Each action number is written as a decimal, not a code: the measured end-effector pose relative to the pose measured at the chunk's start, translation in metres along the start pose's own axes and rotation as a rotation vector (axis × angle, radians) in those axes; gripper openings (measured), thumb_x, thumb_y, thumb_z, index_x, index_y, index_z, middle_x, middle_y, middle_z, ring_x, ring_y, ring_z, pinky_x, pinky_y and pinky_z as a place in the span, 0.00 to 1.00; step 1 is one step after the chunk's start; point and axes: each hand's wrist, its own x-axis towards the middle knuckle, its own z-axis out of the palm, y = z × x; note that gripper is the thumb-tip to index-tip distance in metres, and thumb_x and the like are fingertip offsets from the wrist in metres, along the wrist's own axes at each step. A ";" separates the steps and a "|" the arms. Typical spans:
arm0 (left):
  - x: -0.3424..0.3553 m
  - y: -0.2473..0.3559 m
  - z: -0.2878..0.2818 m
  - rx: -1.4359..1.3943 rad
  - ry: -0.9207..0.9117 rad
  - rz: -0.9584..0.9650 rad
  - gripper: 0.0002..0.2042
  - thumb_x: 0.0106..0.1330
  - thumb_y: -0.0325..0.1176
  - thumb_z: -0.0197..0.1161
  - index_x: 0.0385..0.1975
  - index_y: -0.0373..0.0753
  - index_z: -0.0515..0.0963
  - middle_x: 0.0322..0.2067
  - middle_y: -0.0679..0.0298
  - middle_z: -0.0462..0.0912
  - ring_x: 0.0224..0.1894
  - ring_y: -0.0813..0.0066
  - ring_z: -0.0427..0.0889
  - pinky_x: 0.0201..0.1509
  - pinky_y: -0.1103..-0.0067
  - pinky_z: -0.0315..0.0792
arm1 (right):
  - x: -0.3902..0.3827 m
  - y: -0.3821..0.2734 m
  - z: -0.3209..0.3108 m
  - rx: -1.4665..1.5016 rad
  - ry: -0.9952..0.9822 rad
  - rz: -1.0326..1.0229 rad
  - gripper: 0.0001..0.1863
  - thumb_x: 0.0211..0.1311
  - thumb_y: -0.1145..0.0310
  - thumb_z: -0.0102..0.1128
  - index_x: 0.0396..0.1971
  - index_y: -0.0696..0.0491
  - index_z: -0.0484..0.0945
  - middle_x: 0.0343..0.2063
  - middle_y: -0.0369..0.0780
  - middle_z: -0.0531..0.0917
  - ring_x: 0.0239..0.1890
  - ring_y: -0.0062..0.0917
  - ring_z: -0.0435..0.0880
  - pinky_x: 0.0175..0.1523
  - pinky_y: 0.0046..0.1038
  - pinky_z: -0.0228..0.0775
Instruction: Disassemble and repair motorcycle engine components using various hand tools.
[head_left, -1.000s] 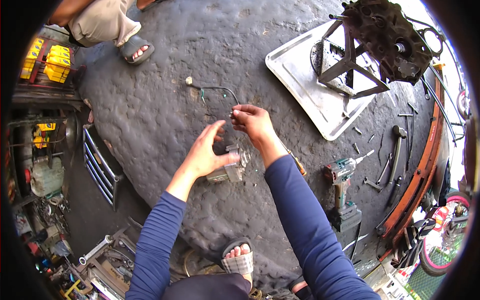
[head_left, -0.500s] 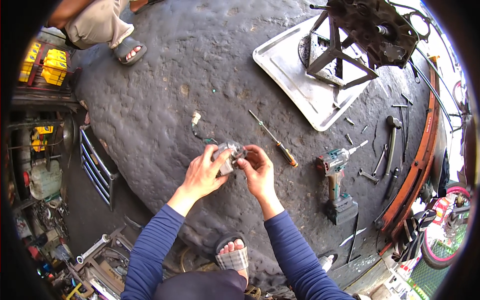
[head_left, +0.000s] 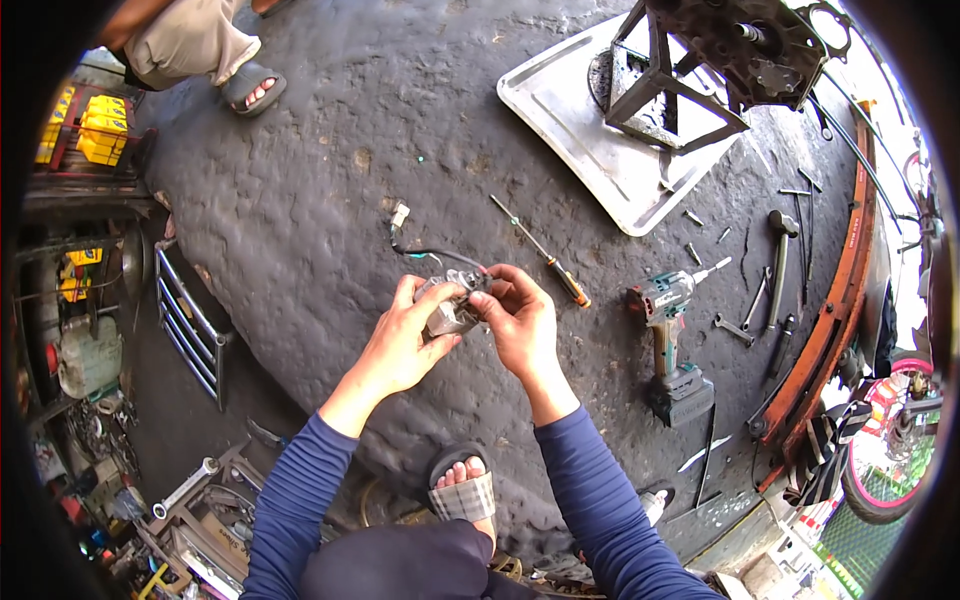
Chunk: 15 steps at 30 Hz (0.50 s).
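Observation:
My left hand (head_left: 395, 345) is closed around a small silver metal part (head_left: 448, 318), perhaps a housing, in front of me. At the part's right side, my right hand (head_left: 524, 325) pinches a small dark piece, partly hidden by the fingers. A black cable (head_left: 440, 252) arches from that spot to a white connector (head_left: 400, 215), which hangs beyond my left hand. Just past my right hand lies a screwdriver (head_left: 545, 258) with a black and orange handle. Farther right a cordless drill (head_left: 668, 340) rests on the dark ground.
A metal tray (head_left: 570, 110) at the far right bears a frame (head_left: 660, 95) with an engine block (head_left: 735, 50). Right of the drill lie a hammer (head_left: 780, 250) and wrenches (head_left: 735, 330). An orange metal beam (head_left: 835, 310) edges the area. Another person's foot (head_left: 255, 90) stands far left.
My right fingers have shifted slightly on the metal part, and the cable now arches higher across to them. The whole view has moved a little.

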 end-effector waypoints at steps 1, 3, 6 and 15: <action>0.000 0.001 0.000 -0.016 -0.004 0.013 0.33 0.59 0.23 0.75 0.66 0.46 0.73 0.59 0.55 0.70 0.63 0.53 0.77 0.65 0.65 0.75 | 0.000 -0.003 -0.001 -0.082 -0.033 -0.025 0.17 0.63 0.79 0.71 0.52 0.59 0.82 0.30 0.35 0.87 0.35 0.16 0.84 0.45 0.23 0.79; 0.000 0.001 0.002 -0.048 -0.015 0.036 0.33 0.60 0.21 0.74 0.66 0.46 0.72 0.59 0.55 0.69 0.65 0.55 0.75 0.67 0.65 0.74 | -0.001 -0.010 -0.003 -0.255 -0.089 -0.052 0.17 0.63 0.77 0.71 0.51 0.60 0.81 0.30 0.36 0.87 0.34 0.16 0.84 0.44 0.23 0.78; 0.001 -0.003 0.005 -0.112 -0.022 0.042 0.33 0.60 0.18 0.72 0.66 0.44 0.71 0.60 0.56 0.68 0.67 0.57 0.73 0.69 0.66 0.73 | -0.004 -0.021 -0.007 -0.398 -0.123 -0.115 0.15 0.63 0.76 0.72 0.48 0.60 0.81 0.30 0.36 0.86 0.33 0.15 0.82 0.41 0.24 0.77; 0.003 -0.010 0.003 -0.224 -0.012 0.142 0.30 0.61 0.19 0.72 0.63 0.44 0.71 0.61 0.55 0.68 0.67 0.55 0.73 0.68 0.64 0.74 | -0.006 -0.037 -0.003 -0.273 -0.165 -0.013 0.12 0.63 0.75 0.72 0.45 0.58 0.82 0.28 0.36 0.86 0.31 0.15 0.80 0.40 0.24 0.75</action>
